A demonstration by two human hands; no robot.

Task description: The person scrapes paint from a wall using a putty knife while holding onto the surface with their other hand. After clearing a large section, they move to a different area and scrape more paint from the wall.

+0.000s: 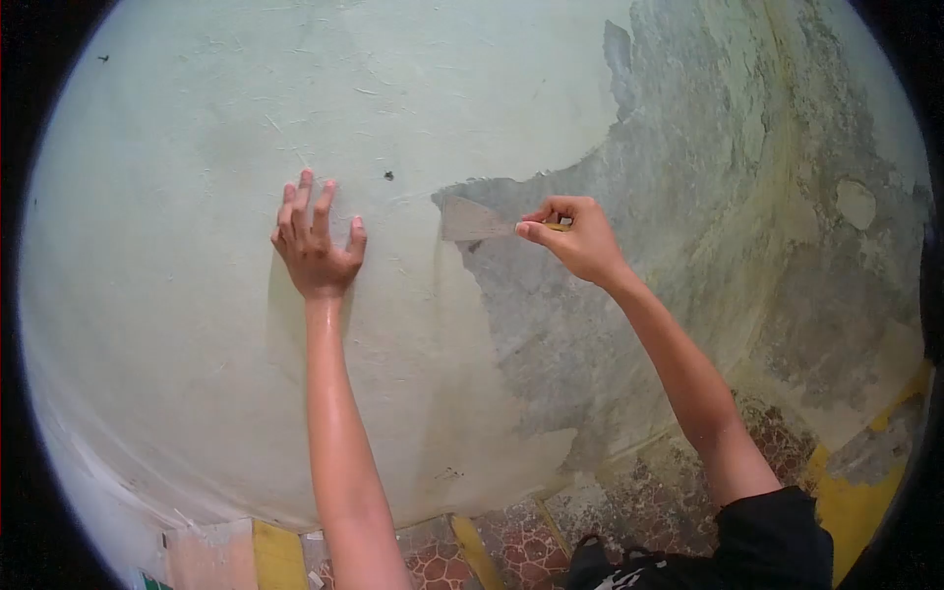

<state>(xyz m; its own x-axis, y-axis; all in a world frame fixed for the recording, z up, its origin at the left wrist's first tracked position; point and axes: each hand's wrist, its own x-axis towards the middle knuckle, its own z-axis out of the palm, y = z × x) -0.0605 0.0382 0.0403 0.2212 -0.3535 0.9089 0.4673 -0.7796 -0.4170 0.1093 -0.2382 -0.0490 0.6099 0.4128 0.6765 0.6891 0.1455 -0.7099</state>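
My right hand is closed around the yellowish handle of a scraper. The scraper's wide, flat blade points left and lies against the wall, at the border between pale green paint and bare grey plaster. To the left, my left hand rests with spread fingers on the painted wall, holding nothing. A small dark hole in the wall shows between the hands, a little above them.
Grey patches and flaking paint cover the right part of the wall up to a corner. Along the bottom runs a floor with reddish patterned tiles and yellow strips. Dark clothing shows at the lower right.
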